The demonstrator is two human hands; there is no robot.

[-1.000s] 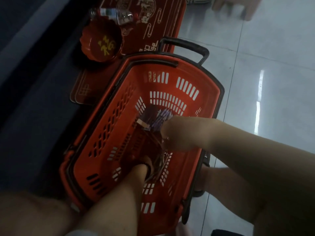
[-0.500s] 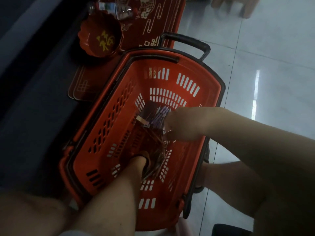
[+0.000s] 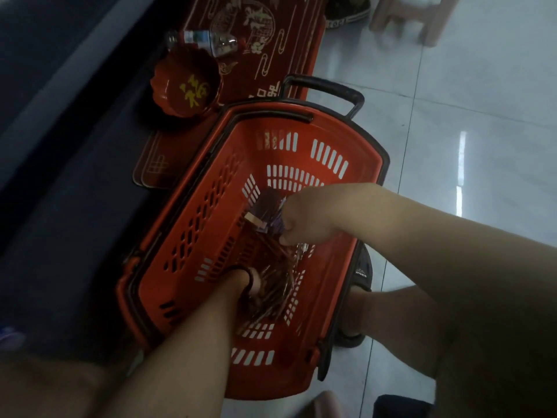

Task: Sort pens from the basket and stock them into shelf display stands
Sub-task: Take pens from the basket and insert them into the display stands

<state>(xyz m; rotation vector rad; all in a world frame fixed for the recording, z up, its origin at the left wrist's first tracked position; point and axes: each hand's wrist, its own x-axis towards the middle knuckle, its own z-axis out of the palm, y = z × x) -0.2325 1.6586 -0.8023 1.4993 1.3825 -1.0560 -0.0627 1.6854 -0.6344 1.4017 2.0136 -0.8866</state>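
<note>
Left forearm: entered from the bottom edge and reached down into the basket, its elbow end cut off by the frame.
Left hand (image 3: pixel 245 285): lay at the basket floor with fingers curled into the near end of the loose pens; the fingertips were buried among them, so how many it gripped could not be told.
Loose pens (image 3: pixel 275 286): a dim, brownish bundle on the basket floor, running from the left hand towards the right hand; single pens were too blurred to count.
Right hand (image 3: pixel 304 217): came in from the right over the basket rim, fingers curled and knuckles towards the camera; it pinched the edge of the purple pack, its fingertips hidden beneath.
Purple pack (image 3: pixel 268 214): lay on the basket floor beyond the loose pens, partly covered by the right hand; its print was unreadable.
Basket (image 3: pixel 193 212): red slotted plastic with a dark rim, standing on the floor; its near corner was hidden behind the left forearm.
Foot in dark sandal (image 3: pixel 360 276): just beside the basket's right wall, mostly hidden behind it.
Floor (image 3: pixel 482 131): pale glossy tiles with a streak of reflected light.
Red bowl (image 3: pixel 185 86): beyond the basket, marked with a yellow character.
Plastic bottle (image 3: pixel 202 42): lay on its side just past the bowl, on red printed boards.
Stool legs (image 3: pixel 404 16): top edge, cut off.
</note>
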